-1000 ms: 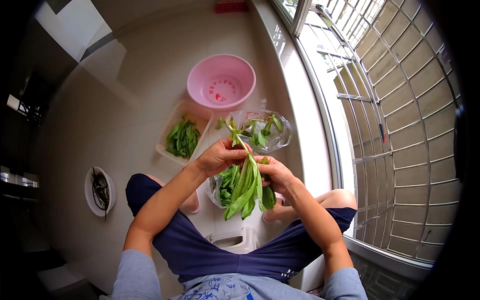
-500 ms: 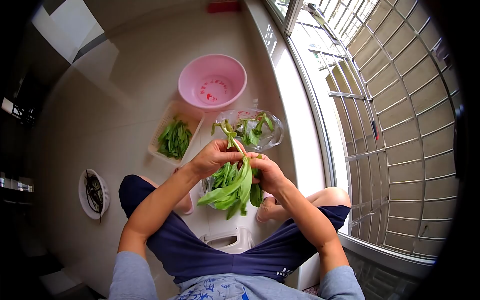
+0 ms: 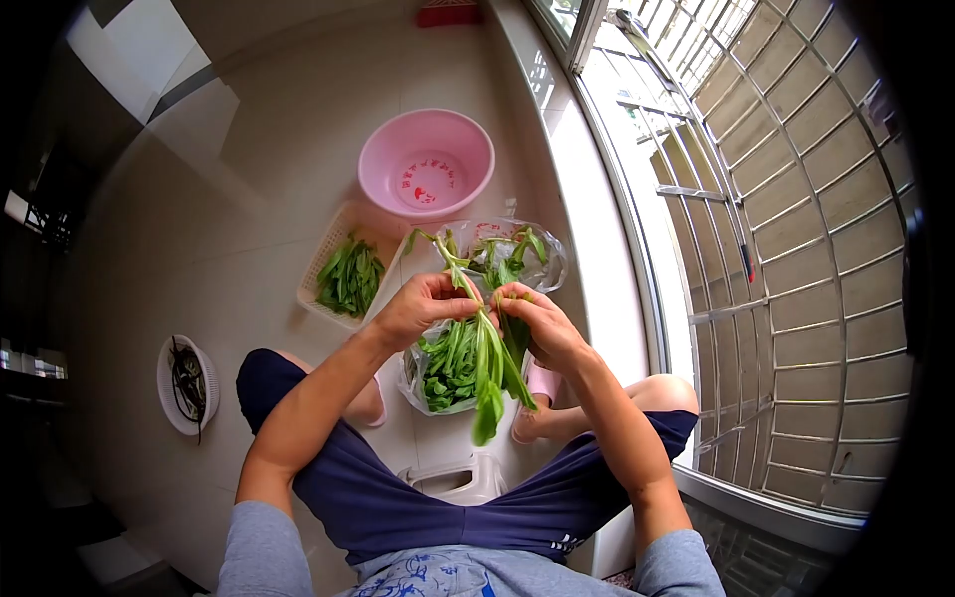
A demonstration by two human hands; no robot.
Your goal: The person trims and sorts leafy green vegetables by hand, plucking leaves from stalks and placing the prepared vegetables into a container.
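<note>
My left hand (image 3: 426, 309) pinches the pale stem of a leafy green stalk (image 3: 485, 383), whose long leaves hang down between my knees. Close beside it on the right, my right hand (image 3: 537, 320) is closed on green leaves, with the fingertips near the stem. Beneath the stalk a clear plastic bag of greens (image 3: 450, 370) rests on the floor. Beyond my hands lies a second clear bag (image 3: 547, 271) with leaves and stems on it. A cream basket (image 3: 316, 264) to the left holds loose green leaves (image 3: 350, 279).
A pink basin (image 3: 428, 164) stands beyond the basket. At far left is a small white basket (image 3: 209, 386) with dark, thin strands. A grey plastic stool (image 3: 477, 480) is below me. The window ledge and metal bars (image 3: 786, 289) run along the right.
The hanging leaves have swung and now look fewer on the stalk. My hands have moved slightly apart, uncovering more of the greens in the near bag.
</note>
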